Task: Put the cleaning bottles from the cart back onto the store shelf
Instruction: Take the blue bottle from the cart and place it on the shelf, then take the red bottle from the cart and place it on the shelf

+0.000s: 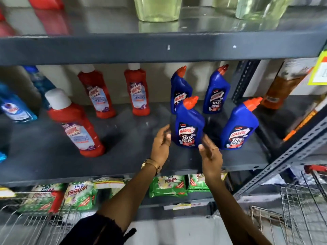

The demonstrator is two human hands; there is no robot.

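Several blue Harpic bottles with orange caps stand on the dark shelf (pixel 123 161). The front middle bottle (pixel 189 124) stands upright between my two hands. My left hand (pixel 161 145) is just to its left, fingers apart, close to the bottle but apart from it. My right hand (pixel 210 152) is at its lower right, fingers spread and a little blurred, holding nothing. Another blue bottle (pixel 238 126) stands to the right, and two more (pixel 180 89) (pixel 216 91) stand behind. Red Harpic bottles (pixel 76 124) (pixel 97 92) (pixel 137 91) stand to the left.
Light blue bottles (pixel 14 106) stand at the far left. A brown bottle (pixel 281 89) stands behind the perforated upright (pixel 246 80) at the right. Green detergent packs (pixel 166 185) fill the shelf below. Wire cart baskets (pixel 31 225) (pixel 300 209) sit at the bottom left and right.
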